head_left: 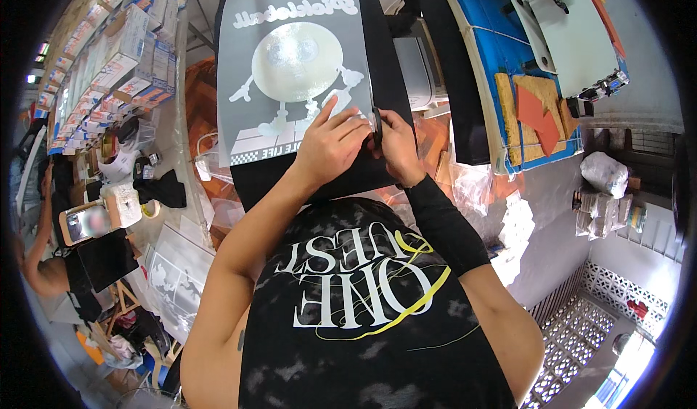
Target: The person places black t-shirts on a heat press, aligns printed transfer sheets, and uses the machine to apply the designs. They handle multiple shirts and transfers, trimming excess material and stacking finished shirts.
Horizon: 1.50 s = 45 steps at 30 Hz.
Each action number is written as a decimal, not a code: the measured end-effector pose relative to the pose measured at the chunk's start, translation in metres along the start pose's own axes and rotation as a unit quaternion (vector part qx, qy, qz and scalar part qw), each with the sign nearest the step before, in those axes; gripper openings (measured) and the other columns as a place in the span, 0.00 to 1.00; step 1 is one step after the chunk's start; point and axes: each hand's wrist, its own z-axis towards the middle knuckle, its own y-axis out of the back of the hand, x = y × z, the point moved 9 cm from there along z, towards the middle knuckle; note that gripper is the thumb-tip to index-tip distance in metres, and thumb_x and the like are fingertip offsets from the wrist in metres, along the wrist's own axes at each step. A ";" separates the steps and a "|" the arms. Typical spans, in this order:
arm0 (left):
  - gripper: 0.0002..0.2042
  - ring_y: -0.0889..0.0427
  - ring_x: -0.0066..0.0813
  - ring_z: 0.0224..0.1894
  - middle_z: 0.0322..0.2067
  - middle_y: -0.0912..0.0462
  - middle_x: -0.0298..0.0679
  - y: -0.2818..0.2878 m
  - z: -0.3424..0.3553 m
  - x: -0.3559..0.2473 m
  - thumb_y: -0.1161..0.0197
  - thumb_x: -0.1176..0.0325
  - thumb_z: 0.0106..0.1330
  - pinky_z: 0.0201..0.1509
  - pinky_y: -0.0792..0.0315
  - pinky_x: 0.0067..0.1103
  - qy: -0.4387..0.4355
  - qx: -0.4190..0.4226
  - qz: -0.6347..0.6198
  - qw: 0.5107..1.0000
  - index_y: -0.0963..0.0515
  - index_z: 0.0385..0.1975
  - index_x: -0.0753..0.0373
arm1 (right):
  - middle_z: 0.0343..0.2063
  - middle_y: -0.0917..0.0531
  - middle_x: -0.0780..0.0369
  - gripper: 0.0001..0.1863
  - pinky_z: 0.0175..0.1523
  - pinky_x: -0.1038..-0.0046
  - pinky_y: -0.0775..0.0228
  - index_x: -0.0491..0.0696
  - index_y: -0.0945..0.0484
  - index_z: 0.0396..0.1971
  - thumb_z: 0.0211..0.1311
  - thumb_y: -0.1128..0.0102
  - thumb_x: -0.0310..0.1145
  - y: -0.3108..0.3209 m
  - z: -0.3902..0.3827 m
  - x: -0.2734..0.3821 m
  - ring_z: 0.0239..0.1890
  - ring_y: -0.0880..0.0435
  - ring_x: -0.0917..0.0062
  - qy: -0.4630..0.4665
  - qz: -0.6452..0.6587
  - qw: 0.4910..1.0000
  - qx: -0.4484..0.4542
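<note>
A grey print film sheet [239, 53] with a white round cartoon figure and lettering lies over a black cloth [250, 185] on the surface in front of me. My left hand [330, 146] rests on the sheet's near right part, fingers stretched toward the right edge. Just beside it, my right hand [396, 144] is closed around what look like black-handled scissors [377, 127] at that edge. A thin blade seems to point away from me along the edge. My left fingertips come close to the scissors and partly hide the sheet's corner.
Stacked white boxes [116, 53] fill shelving at the left. Another person's arm [45, 242] shows at far left, near a cluttered bench. Right of me stands a blue-covered table [472, 10] with a yellow board [534, 119] and orange pieces. Clear plastic [470, 184] lies below it.
</note>
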 end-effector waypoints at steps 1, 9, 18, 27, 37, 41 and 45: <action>0.11 0.15 0.40 0.56 0.45 0.12 0.38 0.005 0.000 -0.004 0.33 0.77 0.59 0.75 0.38 0.46 0.001 -0.009 -0.006 1.000 0.15 0.42 0.62 | 0.26 0.19 0.65 0.16 0.21 0.80 0.36 0.41 0.21 0.55 0.74 0.47 0.32 -0.001 0.005 0.004 0.21 0.23 0.84 0.007 -0.001 1.000 0.002; 0.10 0.14 0.39 0.54 0.43 0.12 0.39 0.035 0.000 -0.030 0.33 0.78 0.59 0.74 0.35 0.46 0.003 -0.036 -0.017 0.999 0.15 0.40 0.64 | 0.24 0.21 0.65 0.15 0.20 0.79 0.39 0.40 0.21 0.52 0.73 0.47 0.32 -0.012 0.036 0.031 0.20 0.25 0.84 0.034 -0.010 0.999 -0.011; 0.08 0.14 0.38 0.52 0.41 0.13 0.38 0.053 -0.005 -0.042 0.32 0.78 0.55 0.71 0.31 0.45 0.001 -0.060 -0.026 0.998 0.16 0.36 0.64 | 0.25 0.20 0.64 0.16 0.20 0.77 0.39 0.38 0.21 0.51 0.74 0.43 0.35 -0.021 0.074 0.050 0.20 0.26 0.83 0.052 -0.004 0.999 -0.009; 0.10 0.14 0.38 0.52 0.43 0.13 0.40 0.056 -0.011 -0.047 0.34 0.77 0.55 0.70 0.30 0.44 0.002 -0.023 -0.062 0.998 0.17 0.38 0.65 | 0.25 0.21 0.66 0.15 0.22 0.79 0.38 0.40 0.21 0.50 0.73 0.41 0.35 -0.022 0.084 0.053 0.22 0.25 0.83 0.041 -0.012 0.999 0.001; 0.11 0.16 0.40 0.56 0.42 0.13 0.42 0.063 -0.099 -0.034 0.29 0.72 0.59 0.76 0.44 0.54 0.174 0.323 -0.129 0.921 0.17 0.42 0.60 | 0.27 0.23 0.65 0.17 0.23 0.79 0.37 0.41 0.23 0.54 0.73 0.40 0.36 -0.017 0.115 0.071 0.24 0.23 0.83 0.055 -0.017 0.998 -0.009; 0.33 0.38 0.61 0.71 0.66 0.32 0.58 0.065 -0.113 0.073 0.37 0.44 0.67 0.74 0.55 0.62 0.387 0.143 0.194 0.890 0.28 0.64 0.62 | 0.27 0.23 0.64 0.20 0.23 0.80 0.34 0.42 0.28 0.61 0.75 0.43 0.35 0.011 0.051 0.051 0.25 0.23 0.81 0.081 -0.041 0.995 0.039; 0.38 0.47 0.64 0.76 0.73 0.41 0.56 0.049 -0.093 0.163 0.39 0.40 0.67 0.74 0.57 0.64 0.351 0.067 0.268 0.895 0.32 0.70 0.61 | 0.31 0.22 0.62 0.22 0.27 0.79 0.29 0.46 0.31 0.66 0.76 0.44 0.32 0.059 -0.046 0.002 0.27 0.21 0.80 0.041 -0.089 0.994 0.040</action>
